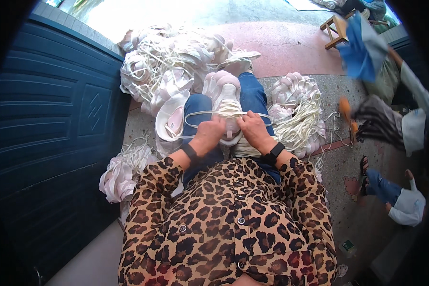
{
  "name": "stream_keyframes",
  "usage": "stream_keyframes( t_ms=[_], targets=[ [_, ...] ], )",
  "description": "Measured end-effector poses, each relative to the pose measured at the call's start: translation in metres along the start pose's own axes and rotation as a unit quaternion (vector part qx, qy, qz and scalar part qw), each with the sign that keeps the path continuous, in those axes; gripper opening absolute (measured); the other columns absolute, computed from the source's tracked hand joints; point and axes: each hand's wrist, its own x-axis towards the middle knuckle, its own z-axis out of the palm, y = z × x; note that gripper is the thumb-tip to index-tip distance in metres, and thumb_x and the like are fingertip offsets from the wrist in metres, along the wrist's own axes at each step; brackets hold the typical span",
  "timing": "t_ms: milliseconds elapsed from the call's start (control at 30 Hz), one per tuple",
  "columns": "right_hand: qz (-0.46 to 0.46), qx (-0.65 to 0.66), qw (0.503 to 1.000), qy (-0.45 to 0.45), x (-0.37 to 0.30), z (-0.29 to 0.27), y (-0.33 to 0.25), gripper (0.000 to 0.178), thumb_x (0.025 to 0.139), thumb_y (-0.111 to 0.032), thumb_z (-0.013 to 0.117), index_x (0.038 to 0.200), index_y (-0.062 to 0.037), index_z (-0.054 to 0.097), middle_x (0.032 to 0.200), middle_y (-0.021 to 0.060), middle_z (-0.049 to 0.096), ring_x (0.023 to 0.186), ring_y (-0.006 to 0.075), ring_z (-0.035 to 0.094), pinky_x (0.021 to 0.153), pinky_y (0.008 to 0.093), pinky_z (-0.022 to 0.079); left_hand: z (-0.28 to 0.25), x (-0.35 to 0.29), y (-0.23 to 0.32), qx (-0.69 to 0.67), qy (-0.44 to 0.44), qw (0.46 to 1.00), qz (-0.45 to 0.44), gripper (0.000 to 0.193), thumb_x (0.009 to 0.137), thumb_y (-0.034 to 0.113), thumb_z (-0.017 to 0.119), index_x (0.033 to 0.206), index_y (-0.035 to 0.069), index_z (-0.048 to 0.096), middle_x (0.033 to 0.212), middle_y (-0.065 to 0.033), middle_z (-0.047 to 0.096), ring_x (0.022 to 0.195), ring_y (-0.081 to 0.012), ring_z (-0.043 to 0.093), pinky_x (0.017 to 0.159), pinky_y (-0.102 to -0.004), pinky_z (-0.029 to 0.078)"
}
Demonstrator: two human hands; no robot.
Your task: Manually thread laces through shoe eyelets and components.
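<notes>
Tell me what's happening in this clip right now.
A seated person in a leopard-print shirt has a pale pink and white sneaker on the lap. The left hand and right hand both grip its white lace, which loops out to either side. Heaps of similar pale shoes and loose laces lie on the floor around, beside a dark blue door. Other people sit to the right.

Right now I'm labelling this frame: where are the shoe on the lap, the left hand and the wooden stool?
Shoe (227, 97), head view, laced front.
Left hand (209, 135), head view, knuckles.
Wooden stool (337, 29), head view, seat.
</notes>
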Motion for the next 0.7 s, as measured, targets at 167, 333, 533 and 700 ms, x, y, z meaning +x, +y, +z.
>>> stream_keyframes(
  t_ms=[167, 333, 533, 700],
  targets=[
    [0.011, -0.107, 0.992, -0.072, 0.016, -0.013, -0.02, 0.005, 0.08, -0.015, 0.062, 0.077, -0.0114, 0.065, 0.09, 0.0059, 0.064, 0.096, 0.0241, 0.056, 0.081, 0.0384, 0.041, -0.008, 0.004, 0.007, 0.078, -0.033, 0.996, 0.041, 0.008, 0.082, 0.011, 0.063, 0.086, 0.005, 0.067, 0.086, -0.0092, 0.064, 0.07, -0.0231, 0.069, 0.05, -0.0304, 0.056],
    [-0.007, 0.011, 1.0, 0.016, 0.008, -0.007, -0.004, 0.008, 0.084, -0.017, 0.063, 0.078, -0.0114, 0.066, 0.092, 0.0066, 0.058, 0.095, 0.0261, 0.055, 0.08, 0.0406, 0.038, -0.013, 0.0, -0.004, -0.011, 0.066, 0.995, 0.072, 0.009, 0.084, 0.01, 0.064, 0.089, 0.005, 0.068, 0.087, -0.0087, 0.064, 0.066, -0.0241, 0.068, 0.055, -0.0324, 0.055],
    [0.148, 0.293, 0.926, 0.185, 0.052, -0.024, -0.008, 0.012, 0.089, -0.016, 0.066, 0.087, -0.005, 0.07, 0.085, 0.0127, 0.06, 0.088, 0.0325, 0.058, 0.077, 0.0441, 0.043, -0.045, 0.048, -0.009, -0.45, 0.096, 0.88, -0.117, 0.017, 0.092, 0.015, 0.069, 0.094, -0.001, 0.071, 0.069, -0.0057, 0.066, 0.054, -0.0159, 0.063, 0.051, -0.0294, 0.049],
    [0.222, 0.367, 0.89, 0.155, 0.078, -0.021, 0.004, 0.021, 0.093, -0.019, 0.065, 0.098, 0.0, 0.073, 0.091, 0.0161, 0.067, 0.088, 0.0322, 0.065, 0.077, 0.041, 0.05, -0.067, 0.07, -0.012, -0.543, -0.016, 0.806, -0.236, 0.023, 0.095, 0.022, 0.069, 0.098, -0.001, 0.073, 0.072, 0.0, 0.066, 0.056, -0.0075, 0.061, 0.05, -0.0259, 0.047]
  ],
)
